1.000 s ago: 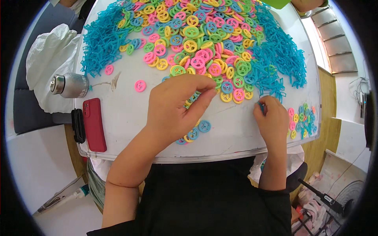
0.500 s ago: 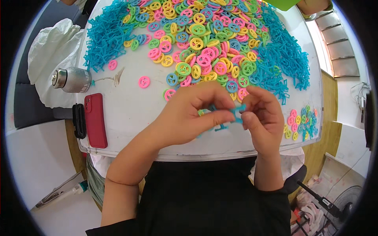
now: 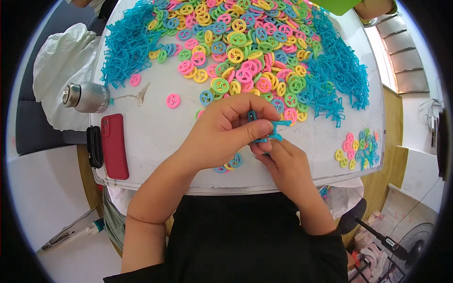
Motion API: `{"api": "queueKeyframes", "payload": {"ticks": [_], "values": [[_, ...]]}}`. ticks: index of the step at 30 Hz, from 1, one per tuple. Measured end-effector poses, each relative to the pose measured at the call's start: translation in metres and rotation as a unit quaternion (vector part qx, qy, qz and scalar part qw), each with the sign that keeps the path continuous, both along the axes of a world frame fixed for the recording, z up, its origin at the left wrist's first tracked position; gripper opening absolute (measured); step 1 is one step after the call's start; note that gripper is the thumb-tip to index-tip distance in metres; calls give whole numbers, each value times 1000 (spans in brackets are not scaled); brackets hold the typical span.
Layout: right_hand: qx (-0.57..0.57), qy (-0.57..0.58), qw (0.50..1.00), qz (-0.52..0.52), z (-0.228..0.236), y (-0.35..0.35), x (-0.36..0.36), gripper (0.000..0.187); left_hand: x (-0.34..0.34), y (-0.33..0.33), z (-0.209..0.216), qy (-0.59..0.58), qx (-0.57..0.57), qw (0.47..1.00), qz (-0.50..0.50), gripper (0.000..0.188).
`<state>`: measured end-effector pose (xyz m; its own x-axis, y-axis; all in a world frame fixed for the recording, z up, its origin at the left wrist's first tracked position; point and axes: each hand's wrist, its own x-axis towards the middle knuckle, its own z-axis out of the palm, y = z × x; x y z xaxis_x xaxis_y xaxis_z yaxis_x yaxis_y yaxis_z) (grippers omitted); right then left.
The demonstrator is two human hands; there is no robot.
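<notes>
While the fingers of the left hand [image 3: 226,131] pinch thin blue plastic pieces [image 3: 282,123], maybe to steady them, near the heap of many-coloured round plastic wheels [image 3: 236,39], I can't tell whether the right hand [image 3: 291,170] grips.

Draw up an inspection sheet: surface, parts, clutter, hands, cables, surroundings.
Surface: white table, far half heaped with parts.
Parts: coloured wheels heaped in the middle; blue pieces piled at both sides; small mixed cluster at the near right corner.
Clutter: red phone, black item and silver bottle along the left edge.
Hands: left hand pinches a blue piece; right hand close against it, grip hidden.
Cables: thin cable by the right wall.
Surroundings: white bag at left, fan at lower right, another person's arm at top right.
</notes>
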<state>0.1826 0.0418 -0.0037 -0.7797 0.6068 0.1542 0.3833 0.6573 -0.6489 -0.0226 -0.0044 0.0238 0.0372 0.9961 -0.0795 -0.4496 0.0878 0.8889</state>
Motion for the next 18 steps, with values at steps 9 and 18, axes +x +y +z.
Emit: {"api": "queueKeyframes", "payload": {"ticks": [9, 18], "values": [[-419, 333, 842, -69, 27, 32, 15, 19, 14, 1, 2, -56, -92, 993, -47, 17], [-509, 406, 755, -82, 24, 23, 1, 14, 22, 1, -12, -136, -63, 988, -38, 14]]}}
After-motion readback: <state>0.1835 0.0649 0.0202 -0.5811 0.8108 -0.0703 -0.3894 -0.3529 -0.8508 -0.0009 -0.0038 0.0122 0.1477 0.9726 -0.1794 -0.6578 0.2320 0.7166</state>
